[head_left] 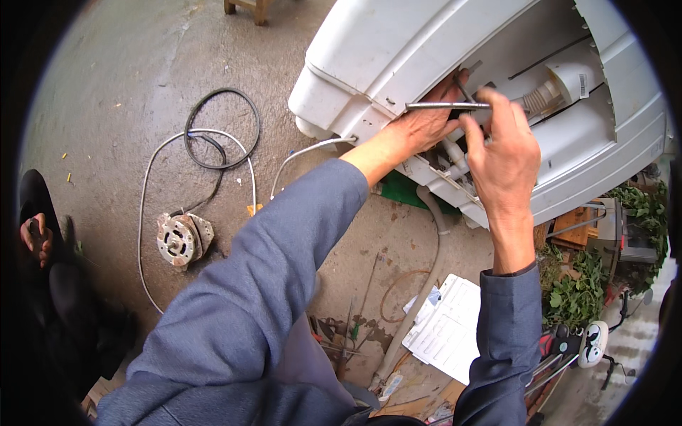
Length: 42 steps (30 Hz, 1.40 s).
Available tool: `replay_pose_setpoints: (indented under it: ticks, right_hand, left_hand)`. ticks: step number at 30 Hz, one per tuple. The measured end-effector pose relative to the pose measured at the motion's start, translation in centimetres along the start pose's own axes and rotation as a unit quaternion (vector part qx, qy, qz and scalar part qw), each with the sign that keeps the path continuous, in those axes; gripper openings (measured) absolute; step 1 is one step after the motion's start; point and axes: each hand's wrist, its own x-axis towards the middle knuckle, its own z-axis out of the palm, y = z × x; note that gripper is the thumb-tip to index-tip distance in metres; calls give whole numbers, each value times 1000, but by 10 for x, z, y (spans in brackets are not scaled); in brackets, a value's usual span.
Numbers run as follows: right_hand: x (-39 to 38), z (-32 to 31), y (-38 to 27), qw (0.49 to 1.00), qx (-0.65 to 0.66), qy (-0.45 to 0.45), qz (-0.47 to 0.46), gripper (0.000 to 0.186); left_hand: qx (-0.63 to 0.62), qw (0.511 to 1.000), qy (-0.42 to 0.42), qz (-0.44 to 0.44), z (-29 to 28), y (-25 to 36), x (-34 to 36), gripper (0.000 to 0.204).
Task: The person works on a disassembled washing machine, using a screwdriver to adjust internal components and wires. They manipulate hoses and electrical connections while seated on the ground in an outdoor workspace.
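Note:
A white washing machine housing (398, 57) lies tipped over, its open underside or back facing me. My left hand (425, 129) reaches into the opening near its edge, fingers bent around something dark that I cannot make out. My right hand (506, 153) is closed, thumb and fingers pinching a slim metal rod-like tool (433, 106) that points left across my left hand. The tool's far side is hidden by the fingers. Just beyond my right hand are a ribbed cream hose (541, 98) and a white plastic fitting (568, 82) inside the housing.
On the wet concrete at left lie a round motor (181, 240) with cables and a black belt loop (222, 91). A grey drain hose (419, 298), white printed sheets (449, 330) and screwdrivers (346, 344) lie below. Another person's hand (37, 238) shows far left; plants (579, 291) at right.

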Motion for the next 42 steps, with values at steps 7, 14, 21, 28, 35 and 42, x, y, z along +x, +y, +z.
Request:
replay_pose_setpoints:
  ticks: [7,14,21,28,35,42]
  right_hand:
    - [7,4,1,902,226,-142,340,43]
    - [-3,-4,7,995,-95,-30,-28,28]
    - [4,3,0,944,182,-127,243,20]
    - [7,-3,2,983,-171,-67,-10,27]
    - [-2,1,-3,978,154,-42,132,21]
    - [9,4,10,990,-129,-56,-29,29]
  left_hand:
    - [-51,999,18,0,1,-1,3,92]
    - [-103,994,33,2,3,-3,3,82]
    - [-131,991,-5,-9,11,-9,5,91]
    - [-94,993,66,-6,7,-4,4,77]
    - [-77,996,46,-14,2,-2,9,76]
    - [-69,997,46,-6,6,-3,5,77]
